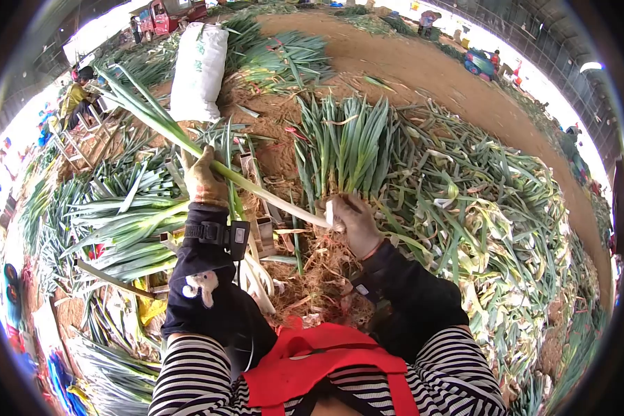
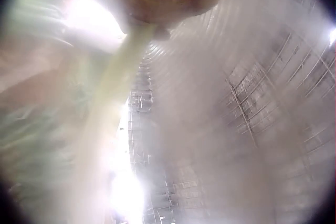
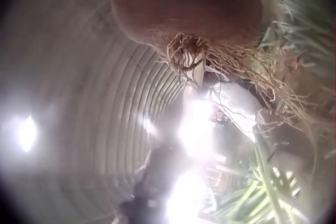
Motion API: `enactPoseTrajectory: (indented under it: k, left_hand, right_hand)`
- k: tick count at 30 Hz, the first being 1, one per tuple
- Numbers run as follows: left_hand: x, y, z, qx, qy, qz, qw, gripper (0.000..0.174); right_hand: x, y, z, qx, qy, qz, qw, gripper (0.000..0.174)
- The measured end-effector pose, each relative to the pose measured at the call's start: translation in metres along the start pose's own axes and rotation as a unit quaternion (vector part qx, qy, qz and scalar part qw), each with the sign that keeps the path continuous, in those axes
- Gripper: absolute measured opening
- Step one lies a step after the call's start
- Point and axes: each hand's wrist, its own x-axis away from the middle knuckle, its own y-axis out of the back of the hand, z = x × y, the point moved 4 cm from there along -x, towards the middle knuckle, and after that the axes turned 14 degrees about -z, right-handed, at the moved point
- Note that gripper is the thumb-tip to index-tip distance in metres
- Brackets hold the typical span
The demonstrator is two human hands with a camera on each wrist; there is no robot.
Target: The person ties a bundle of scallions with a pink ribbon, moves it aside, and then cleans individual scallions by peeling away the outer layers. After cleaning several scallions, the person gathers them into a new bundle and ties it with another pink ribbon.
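A long green onion (image 1: 274, 200) slants across the head view, leaves up at the left and white root end at the right. My gloved left hand (image 1: 206, 182) grips it where green turns to pale stalk. At the other end, my gloved right hand (image 1: 357, 225) holds the root end in curled fingers. Brown stringy roots (image 3: 236, 61) trail from under that hand in the right wrist view. The left wrist view is blurred, with the pale stalk (image 2: 105, 113) running down from the glove. Just beyond the right hand lies a bundle of green onions (image 1: 343, 142), leaves pointing away.
Trimmed leaves (image 1: 478, 208) form a wide heap on the right. More green onions (image 1: 128, 218) are piled at the left, near a metal frame (image 1: 265, 236). A stuffed white sack (image 1: 200, 73) stands ahead. Loose roots (image 1: 326, 277) cover the ground before me.
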Motion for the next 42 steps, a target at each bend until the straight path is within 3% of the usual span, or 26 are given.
enactPoseTrajectory:
  k: [2, 3, 4, 6, 7, 8, 10, 12, 13, 14, 15, 16, 17, 18, 19, 22, 24, 26, 27, 29, 31, 32, 34, 36, 38, 42]
  left_hand:
    - [-0.010, 0.008, 0.002, -0.018, 0.001, 0.020, 1.000, 0.022]
    - [-0.011, 0.010, 0.001, -0.013, 0.013, 0.026, 0.999, 0.020]
    - [-0.012, 0.012, 0.000, -0.009, 0.022, 0.031, 0.999, 0.018]
    - [-0.027, 0.021, 0.003, 0.022, 0.043, 0.042, 0.998, 0.018]
    - [-0.031, 0.026, 0.006, 0.010, 0.083, 0.022, 0.996, 0.019]
    - [-0.032, 0.029, 0.008, 0.008, 0.073, 0.095, 0.993, 0.026]
    - [-0.030, 0.030, 0.004, 0.070, 0.109, 0.040, 0.991, 0.032]
    - [-0.040, 0.037, -0.002, 0.059, 0.106, 0.093, 0.988, 0.032]
    - [-0.047, 0.043, -0.006, 0.034, 0.095, 0.098, 0.990, 0.029]
    - [-0.054, 0.052, -0.010, 0.007, 0.089, 0.101, 0.991, 0.026]
    - [-0.056, 0.062, -0.013, 0.006, 0.105, 0.090, 0.990, 0.023]
    - [-0.065, 0.075, -0.009, -0.024, 0.109, 0.071, 0.991, 0.022]
    - [-0.071, 0.087, -0.005, -0.050, 0.143, 0.071, 0.986, 0.022]
    - [-0.072, 0.094, 0.001, -0.078, 0.176, 0.073, 0.979, 0.022]
    - [-0.070, 0.104, 0.009, -0.086, 0.178, 0.037, 0.979, 0.024]
    - [-0.089, 0.150, 0.039, -0.253, 0.218, -0.005, 0.943, 0.034]
    - [-0.083, 0.157, 0.035, -0.385, 0.236, -0.020, 0.892, 0.056]
    - [-0.143, 0.207, 0.069, -0.417, 0.195, 0.002, 0.888, 0.053]
    - [-0.123, 0.172, 0.057, -0.409, 0.137, 0.063, 0.900, 0.048]
    - [-0.089, 0.137, 0.038, -0.444, 0.117, 0.003, 0.888, 0.047]
    - [-0.063, 0.099, 0.027, -0.436, 0.076, 0.019, 0.897, 0.045]
    - [-0.044, 0.078, 0.019, -0.428, 0.053, 0.028, 0.902, 0.044]
    - [-0.025, 0.053, 0.013, -0.376, 0.068, 0.081, 0.920, 0.041]
    - [0.000, 0.031, 0.003, -0.374, 0.033, 0.135, 0.917, 0.043]
    - [0.022, 0.016, -0.001, -0.348, 0.028, 0.158, 0.924, 0.043]
    - [0.048, -0.009, 0.000, -0.444, -0.023, 0.246, 0.861, 0.034]
  right_hand:
    - [0.003, -0.006, 0.003, -0.253, -0.144, 0.007, 0.957, 0.026]
    - [0.006, -0.006, 0.009, -0.285, -0.169, 0.016, 0.943, 0.027]
    - [0.005, -0.006, 0.009, -0.208, -0.072, 0.033, 0.975, 0.027]
    - [0.006, -0.006, 0.011, -0.308, -0.137, 0.218, 0.916, 0.026]
    - [0.009, -0.006, 0.016, -0.278, -0.118, 0.246, 0.921, 0.026]
    - [0.015, -0.007, 0.026, -0.248, -0.099, 0.271, 0.925, 0.027]
    - [0.014, 0.005, 0.015, -0.257, -0.079, 0.326, 0.907, 0.028]
    - [0.033, 0.013, 0.001, -0.153, -0.224, 0.517, 0.812, 0.034]
    - [0.035, 0.011, -0.001, -0.154, -0.227, 0.516, 0.811, 0.034]
    - [0.045, 0.012, -0.016, 0.078, -0.201, 0.560, 0.800, 0.039]
    - [0.053, 0.021, -0.031, 0.305, -0.169, 0.575, 0.740, 0.045]
    - [0.059, 0.029, -0.058, 0.303, -0.179, 0.574, 0.739, 0.045]
    - [0.061, 0.039, -0.100, 0.421, -0.055, 0.571, 0.703, 0.053]
    - [0.064, 0.036, -0.104, 0.525, 0.071, 0.550, 0.646, 0.060]
    - [0.065, 0.042, -0.119, 0.671, -0.004, 0.531, 0.518, 0.059]
    - [0.065, 0.053, -0.141, 0.642, -0.091, 0.498, 0.576, 0.058]
    - [0.066, 0.064, -0.168, 0.565, -0.106, 0.543, 0.612, 0.055]
    - [0.066, 0.071, -0.175, 0.565, -0.100, 0.549, 0.608, 0.046]
    - [0.063, 0.074, -0.183, 0.592, -0.105, 0.547, 0.583, 0.044]
    - [0.061, 0.087, -0.204, 0.615, -0.124, 0.543, 0.558, 0.043]
    - [0.051, 0.103, -0.231, 0.615, -0.117, 0.467, 0.624, 0.039]
    - [0.047, 0.106, -0.234, 0.617, -0.124, 0.464, 0.623, 0.039]
    - [0.039, 0.106, -0.244, 0.643, -0.156, 0.490, 0.567, 0.030]
    - [0.030, 0.114, -0.265, 0.637, -0.179, 0.462, 0.591, 0.038]
    - [0.022, 0.103, -0.264, 0.624, -0.123, 0.371, 0.677, 0.046]
    - [0.027, 0.073, -0.264, 0.602, -0.209, 0.372, 0.675, 0.062]
